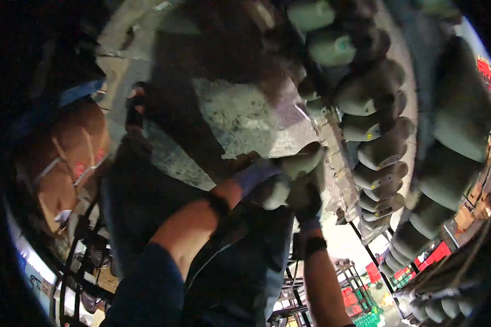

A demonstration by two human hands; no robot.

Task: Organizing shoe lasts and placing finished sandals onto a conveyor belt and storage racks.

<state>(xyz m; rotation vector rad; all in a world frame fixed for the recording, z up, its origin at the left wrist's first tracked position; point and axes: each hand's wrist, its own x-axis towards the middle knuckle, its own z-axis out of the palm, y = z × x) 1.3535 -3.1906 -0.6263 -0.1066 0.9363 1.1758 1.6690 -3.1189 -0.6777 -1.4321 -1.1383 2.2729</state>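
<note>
Close in front of me, both gloved hands are together at a grey-green, rounded, curved piece [305,162] whose exact kind I cannot make out. My left hand [263,181], in a glove with a bluish-purple cuff, reaches in from the lower left with its fingers bent against the piece. From below comes my right hand [307,206] in a dark glove, closed at the piece's lower side. Shadow and blur partly hide the fingers of both hands. Dark wristbands circle both wrists.
Rows of similar grey-green domed pieces [373,147] stand on a rack to the right, with larger ones [455,136] farther right. A strapped brown cardboard box [71,158] sits at left. Worn concrete floor [234,117] lies ahead. Red and green crates [360,305] show at lower right.
</note>
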